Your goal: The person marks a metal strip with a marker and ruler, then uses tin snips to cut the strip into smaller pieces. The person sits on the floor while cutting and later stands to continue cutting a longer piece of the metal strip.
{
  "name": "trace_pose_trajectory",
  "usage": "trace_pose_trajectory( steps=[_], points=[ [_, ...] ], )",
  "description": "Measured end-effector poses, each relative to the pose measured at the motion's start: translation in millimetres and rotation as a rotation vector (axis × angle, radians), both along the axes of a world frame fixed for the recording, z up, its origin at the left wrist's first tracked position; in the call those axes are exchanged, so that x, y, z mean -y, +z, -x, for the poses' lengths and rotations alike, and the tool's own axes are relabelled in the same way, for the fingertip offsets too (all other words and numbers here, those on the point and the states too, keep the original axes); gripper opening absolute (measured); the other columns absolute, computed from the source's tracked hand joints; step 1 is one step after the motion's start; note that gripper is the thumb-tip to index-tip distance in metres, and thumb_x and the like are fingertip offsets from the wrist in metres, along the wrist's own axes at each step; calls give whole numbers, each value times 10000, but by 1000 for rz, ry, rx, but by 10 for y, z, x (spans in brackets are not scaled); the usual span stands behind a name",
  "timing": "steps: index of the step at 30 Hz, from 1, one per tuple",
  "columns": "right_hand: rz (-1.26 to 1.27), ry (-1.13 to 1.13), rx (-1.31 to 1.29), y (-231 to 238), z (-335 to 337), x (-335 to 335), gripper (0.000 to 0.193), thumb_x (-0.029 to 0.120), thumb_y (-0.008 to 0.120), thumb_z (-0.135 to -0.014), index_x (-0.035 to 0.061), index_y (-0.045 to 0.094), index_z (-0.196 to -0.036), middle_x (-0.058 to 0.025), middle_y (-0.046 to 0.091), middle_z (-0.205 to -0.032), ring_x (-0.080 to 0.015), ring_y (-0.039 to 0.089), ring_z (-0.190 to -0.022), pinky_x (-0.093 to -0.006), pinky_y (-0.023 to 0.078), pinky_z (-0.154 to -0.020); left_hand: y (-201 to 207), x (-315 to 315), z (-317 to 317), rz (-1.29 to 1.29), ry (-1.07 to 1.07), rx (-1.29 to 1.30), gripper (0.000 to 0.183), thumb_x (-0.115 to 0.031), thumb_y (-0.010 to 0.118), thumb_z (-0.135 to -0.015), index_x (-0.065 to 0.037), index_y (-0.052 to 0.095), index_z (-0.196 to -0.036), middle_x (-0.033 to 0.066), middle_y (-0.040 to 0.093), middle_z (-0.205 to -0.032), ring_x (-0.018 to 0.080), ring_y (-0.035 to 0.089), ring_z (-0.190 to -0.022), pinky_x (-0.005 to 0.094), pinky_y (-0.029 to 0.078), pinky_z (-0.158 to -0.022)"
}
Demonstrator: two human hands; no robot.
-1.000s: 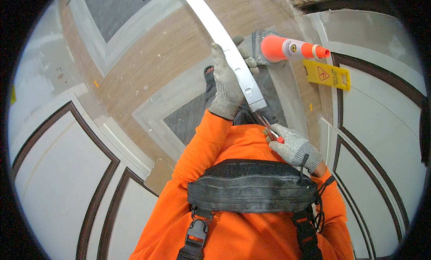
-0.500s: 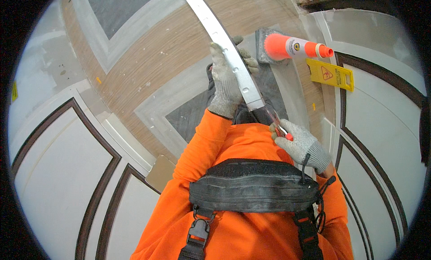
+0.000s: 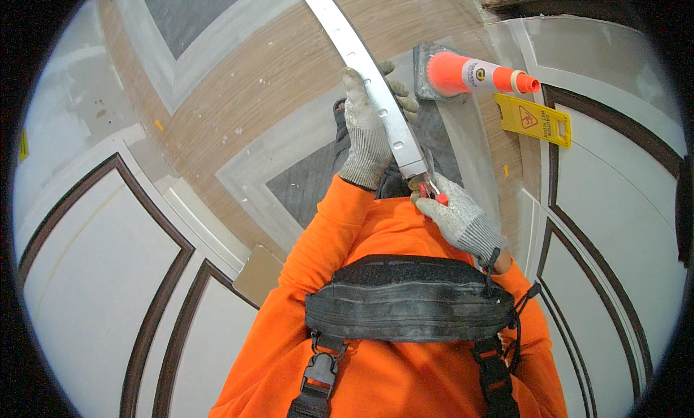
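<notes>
Two-handed work at a metal strip (image 3: 395, 122), seen from where I stood. It ran slantwise from the far side to its near end, just before the person's waist. The left hand (image 3: 361, 114), gloved, was closed around it, thumb to the left, fingers to the right; the right hand (image 3: 457, 217), also gloved, gripped the snips (image 3: 442, 199), their blades at that near end. Whether the blades had bitten, I could not tell. Good practice, in my judgement, called for a firm left hold, the near end steadied, blades square to the strip, fingers clear of its edges, and an unhurried squeeze. Count: one strip, one pair of snips, two hands; one cone (image 3: 448, 72) on the right, one yellow sign (image 3: 533, 119) just beside it, one black bag (image 3: 408, 302) at the waist, and two straps (image 3: 496, 378) running to the near side.
</notes>
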State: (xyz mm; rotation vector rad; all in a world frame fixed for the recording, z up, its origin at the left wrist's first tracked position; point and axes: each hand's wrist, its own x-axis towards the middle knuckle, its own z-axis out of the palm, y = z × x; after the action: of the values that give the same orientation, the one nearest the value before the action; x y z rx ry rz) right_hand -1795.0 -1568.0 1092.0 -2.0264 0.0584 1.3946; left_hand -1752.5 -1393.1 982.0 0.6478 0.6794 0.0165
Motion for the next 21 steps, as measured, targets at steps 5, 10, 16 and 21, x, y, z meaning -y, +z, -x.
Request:
trace_pose_trajectory(
  steps=[5,10,16,21],
  points=[
    [-12,-20,-58,-168,55,59,372,337,612,-1007,14,596,-1191,-251,687,-1112,-434,664,-1088,-461,518,-949,-2,-2,-7,36,8,-36,895,-808,380,-986,19,514,-1302,106,613,-840,191,659,-652,295,562,-526],
    [23,-38,-33,-200,97,41,375,347,595,-1024,8,595,-1186,-267,683,-1089,-441,666,-1065,-480,516,-918,-27,-9,9,74,22,-46,850,-794,401,-991,-9,534,-1289,96,614,-830,180,646,-640,288,549,-514],
    [46,-68,-26,-223,101,-3,348,341,571,-1044,10,615,-1142,-242,695,-1029,-422,677,-995,-481,521,-867,-37,8,0,80,26,-39,814,-776,402,-1003,-21,552,-1269,90,619,-809,174,643,-619,284,543,-507],
    [8,-237,-220,-116,15,-119,283,305,575,-1054,26,613,-1025,-95,641,-811,-199,658,-748,-377,539,-727,-37,10,2,47,30,-55,797,-764,397,-1013,-16,558,-1236,86,617,-801,174,646,-609,290,547,-500]
  ],
)
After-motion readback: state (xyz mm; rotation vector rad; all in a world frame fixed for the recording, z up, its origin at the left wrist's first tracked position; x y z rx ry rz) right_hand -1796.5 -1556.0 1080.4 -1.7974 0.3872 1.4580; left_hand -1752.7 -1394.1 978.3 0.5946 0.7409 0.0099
